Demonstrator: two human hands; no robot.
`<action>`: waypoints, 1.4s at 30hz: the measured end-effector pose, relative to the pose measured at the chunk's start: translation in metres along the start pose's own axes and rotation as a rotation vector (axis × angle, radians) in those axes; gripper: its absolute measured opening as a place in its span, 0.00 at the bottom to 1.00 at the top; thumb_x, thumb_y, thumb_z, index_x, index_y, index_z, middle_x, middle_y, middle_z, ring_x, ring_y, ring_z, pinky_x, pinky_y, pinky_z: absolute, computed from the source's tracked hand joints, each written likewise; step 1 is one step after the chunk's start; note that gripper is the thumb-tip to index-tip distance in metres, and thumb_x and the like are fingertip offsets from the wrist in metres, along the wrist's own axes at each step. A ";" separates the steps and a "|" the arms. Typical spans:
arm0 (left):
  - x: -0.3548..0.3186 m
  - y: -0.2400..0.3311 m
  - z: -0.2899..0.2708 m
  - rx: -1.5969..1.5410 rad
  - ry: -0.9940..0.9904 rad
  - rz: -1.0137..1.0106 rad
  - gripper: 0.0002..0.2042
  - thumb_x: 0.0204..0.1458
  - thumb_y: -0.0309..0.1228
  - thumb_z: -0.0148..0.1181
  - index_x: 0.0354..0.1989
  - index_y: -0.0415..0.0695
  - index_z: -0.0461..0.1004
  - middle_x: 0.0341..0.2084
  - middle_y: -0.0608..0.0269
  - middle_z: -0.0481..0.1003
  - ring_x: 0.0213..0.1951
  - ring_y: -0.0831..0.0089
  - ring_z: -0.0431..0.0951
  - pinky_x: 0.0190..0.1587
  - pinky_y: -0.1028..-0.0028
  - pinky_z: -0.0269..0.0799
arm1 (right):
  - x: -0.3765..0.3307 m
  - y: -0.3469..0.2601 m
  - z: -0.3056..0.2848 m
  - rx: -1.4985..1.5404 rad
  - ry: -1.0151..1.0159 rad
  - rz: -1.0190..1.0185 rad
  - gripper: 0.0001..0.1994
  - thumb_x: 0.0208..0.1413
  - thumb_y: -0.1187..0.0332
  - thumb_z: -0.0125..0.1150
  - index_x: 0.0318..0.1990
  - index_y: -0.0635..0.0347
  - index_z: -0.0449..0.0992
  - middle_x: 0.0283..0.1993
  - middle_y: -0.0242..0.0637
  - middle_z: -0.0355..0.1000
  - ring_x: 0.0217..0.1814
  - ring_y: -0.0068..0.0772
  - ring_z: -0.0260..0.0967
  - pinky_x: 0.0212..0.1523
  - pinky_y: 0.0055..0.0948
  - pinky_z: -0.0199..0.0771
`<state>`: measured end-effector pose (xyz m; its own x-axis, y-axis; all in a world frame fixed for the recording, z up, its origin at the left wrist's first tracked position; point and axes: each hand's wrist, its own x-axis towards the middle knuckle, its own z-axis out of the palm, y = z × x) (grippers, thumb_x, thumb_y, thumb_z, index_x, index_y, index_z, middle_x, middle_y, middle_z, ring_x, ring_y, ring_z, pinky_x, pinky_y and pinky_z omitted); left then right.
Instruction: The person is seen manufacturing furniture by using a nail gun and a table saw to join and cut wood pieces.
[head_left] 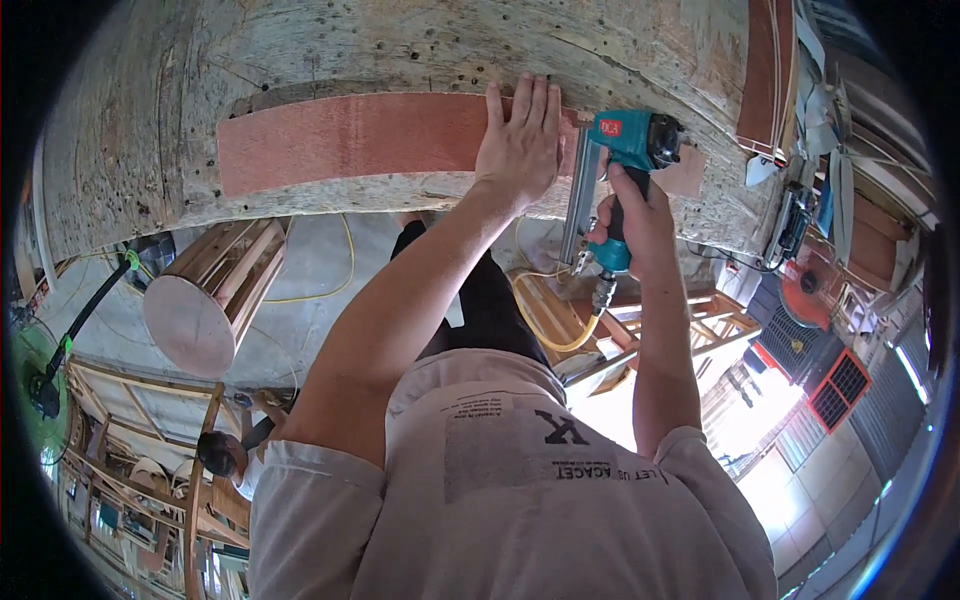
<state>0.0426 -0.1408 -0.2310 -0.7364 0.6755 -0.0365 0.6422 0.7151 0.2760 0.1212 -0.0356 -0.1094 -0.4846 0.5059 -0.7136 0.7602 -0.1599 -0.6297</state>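
My left hand (522,145) lies flat on a long strip of reddish-brown plywood (345,140), fingers stretched toward the strip's far edge. In my right hand (640,215) is a teal pneumatic nail gun (630,140), gripped round its black handle. Its nose and silver magazine (580,195) are over the strip just right of my left hand, and whether the nose touches the wood cannot be made out. From the handle's base a yellow air hose (560,340) hangs down. The gun covers part of the strip, whose right end (685,170) shows beyond it.
The strip rests on a worn wooden workbench (300,60) dotted with holes. Darker boards (765,80) lie at its right end. A round-ended slatted wooden piece (190,325) and wooden frames (130,400) stand below, left. Another person (225,455) is low at the left; a green fan (40,390) stands nearby.
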 end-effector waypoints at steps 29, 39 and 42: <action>-0.132 -0.002 -0.218 -1.089 0.629 -0.305 0.24 0.57 0.34 0.52 0.58 0.39 0.54 0.32 0.42 0.71 0.37 0.46 0.75 0.37 0.59 0.70 | -0.120 -0.096 0.060 0.134 -0.817 -0.963 0.17 0.62 0.63 0.48 0.22 0.60 0.61 0.18 0.33 0.62 0.21 0.25 0.61 0.30 0.27 0.66; -0.209 -0.092 -0.238 -0.860 0.867 -0.514 0.24 0.57 0.31 0.53 0.59 0.40 0.53 0.35 0.44 0.72 0.38 0.45 0.75 0.38 0.57 0.70 | -0.192 -0.116 0.186 0.067 -1.084 -1.053 0.09 0.58 0.72 0.51 0.26 0.63 0.66 0.16 0.30 0.64 0.19 0.21 0.64 0.26 0.25 0.66; -0.221 -0.134 -0.250 -0.866 0.947 -0.505 0.23 0.57 0.33 0.52 0.58 0.40 0.54 0.33 0.42 0.73 0.36 0.43 0.75 0.36 0.55 0.70 | -0.211 -0.122 0.234 0.117 -1.051 -1.037 0.09 0.58 0.72 0.52 0.25 0.63 0.66 0.16 0.30 0.65 0.18 0.20 0.63 0.24 0.24 0.65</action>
<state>0.0659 -0.4309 -0.0203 -0.9341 -0.2501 0.2547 0.1857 0.2691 0.9451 0.0291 -0.3205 0.0461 -0.8991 -0.3886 0.2017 -0.1263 -0.2107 -0.9693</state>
